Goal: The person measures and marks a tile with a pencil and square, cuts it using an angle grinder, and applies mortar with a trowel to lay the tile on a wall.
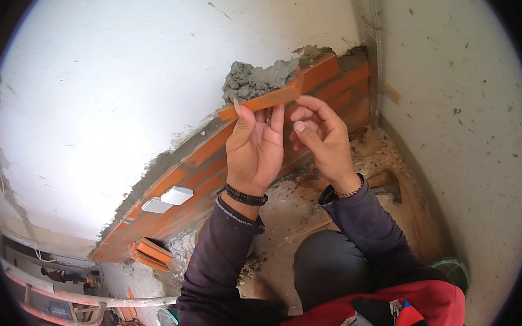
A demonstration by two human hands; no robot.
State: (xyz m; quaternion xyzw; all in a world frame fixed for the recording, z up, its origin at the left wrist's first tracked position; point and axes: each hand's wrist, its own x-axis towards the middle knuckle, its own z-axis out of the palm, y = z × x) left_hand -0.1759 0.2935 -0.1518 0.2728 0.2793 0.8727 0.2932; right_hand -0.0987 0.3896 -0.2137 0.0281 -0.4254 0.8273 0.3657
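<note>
The brick piece (263, 99) is orange, with grey mortar (253, 79) heaped at its 12 o'clock. The brick wall (202, 166) is orange with grey joints under white plaster (121, 82). Sleeves (219, 271) are dark purple; the wristband (246, 195) black.

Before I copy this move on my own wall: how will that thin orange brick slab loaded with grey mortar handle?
The thin orange brick slab looks rigid but probably brittle, being so thin. The grey mortar heap sits at one end, so it likely feels end-heavy and may slump if tilted. The left hand supports it from below; the right hand only hovers near.
</note>
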